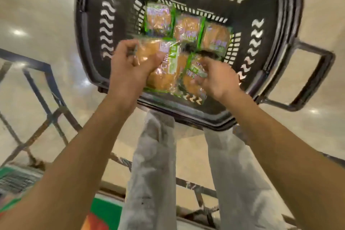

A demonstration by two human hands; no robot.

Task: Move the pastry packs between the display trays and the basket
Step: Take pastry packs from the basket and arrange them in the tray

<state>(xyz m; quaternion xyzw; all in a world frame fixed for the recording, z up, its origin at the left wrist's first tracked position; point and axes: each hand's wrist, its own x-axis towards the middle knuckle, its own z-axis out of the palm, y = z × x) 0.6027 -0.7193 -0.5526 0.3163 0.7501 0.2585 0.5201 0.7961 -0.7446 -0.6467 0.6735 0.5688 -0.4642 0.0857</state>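
Left hand (128, 65) gripping a pastry pack (164, 67), right hand (214, 78) pinching another pack (194, 73) (blurred), both over black basket (276, 24).

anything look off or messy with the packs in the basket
Nothing stands out. Three packs lie in a neat row on the basket floor. The left hand holds another pack, and the right hand holds one too. None looks torn, though the picture is blurred.

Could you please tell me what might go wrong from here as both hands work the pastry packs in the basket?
1. The left hand grips a soft pastry pack; squeezing could crush it.
2. The right hand pinches only another pack's wrapper, which might slip or tear.
3. The basket sits by the person's legs and could get nudged.
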